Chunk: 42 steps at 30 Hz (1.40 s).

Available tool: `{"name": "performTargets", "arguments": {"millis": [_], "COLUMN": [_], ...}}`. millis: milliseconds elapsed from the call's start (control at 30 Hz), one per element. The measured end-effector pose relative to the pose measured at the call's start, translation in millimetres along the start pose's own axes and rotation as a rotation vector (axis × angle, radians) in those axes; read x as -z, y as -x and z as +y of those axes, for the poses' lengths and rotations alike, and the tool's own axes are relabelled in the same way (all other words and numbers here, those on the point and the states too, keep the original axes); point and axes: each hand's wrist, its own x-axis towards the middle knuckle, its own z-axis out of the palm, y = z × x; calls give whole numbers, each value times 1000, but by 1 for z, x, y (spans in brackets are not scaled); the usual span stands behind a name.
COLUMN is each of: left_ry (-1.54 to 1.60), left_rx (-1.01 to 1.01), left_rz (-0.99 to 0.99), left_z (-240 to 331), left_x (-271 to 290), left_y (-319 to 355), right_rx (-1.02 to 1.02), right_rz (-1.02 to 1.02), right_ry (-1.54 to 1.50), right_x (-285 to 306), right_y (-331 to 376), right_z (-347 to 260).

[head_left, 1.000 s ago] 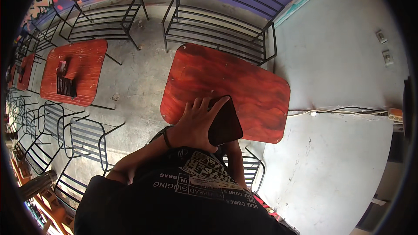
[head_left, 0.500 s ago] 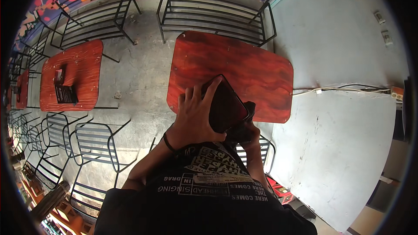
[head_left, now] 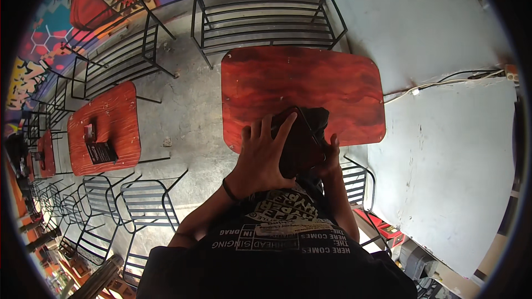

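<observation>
In front of my body, my left hand (head_left: 263,158) grips a dark, flat, tablet-like device (head_left: 299,147) with rounded corners. Its thumb lies at the near edge and its forefinger at the far edge. A crumpled black cloth (head_left: 316,119) shows behind the device's far right side. My right hand (head_left: 331,160) is closed around the cloth at the device's right, with its thumb pointing up; its other fingers are mostly hidden. Beneath and beyond the hands stands a red wood-grain table (head_left: 299,75).
A black metal bench (head_left: 266,19) stands beyond the table, against a painted wall. A pale wall (head_left: 438,160) runs along the right, with a cable on it. At left are another red table (head_left: 119,113) holding a dark card, and several slatted metal chairs (head_left: 144,199).
The device has tilted and its glossy face looks darker. More of the black cloth now shows beyond it, and my right thumb has come into sight. The view has shifted.
</observation>
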Motion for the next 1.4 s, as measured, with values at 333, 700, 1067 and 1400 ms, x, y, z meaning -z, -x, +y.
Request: {"name": "performTargets", "arguments": {"millis": [333, 700, 1067, 1400], "left_ry": [-125, 1257, 1487, 1313], "left_rx": [-119, 171, 275, 221], "left_rz": [-157, 199, 182, 172], "left_z": [20, 8, -10, 11], "left_x": [4, -49, -86, -36], "left_y": [-42, -84, -99, -109], "right_rx": [1, 90, 575, 696], "right_rz": [1, 40, 321, 272], "right_ry": [379, -4, 671, 1143], "right_x": [5, 19, -10, -20], "right_y": [-1, 2, 5, 1], "right_z": [-34, -68, -99, -139]}}
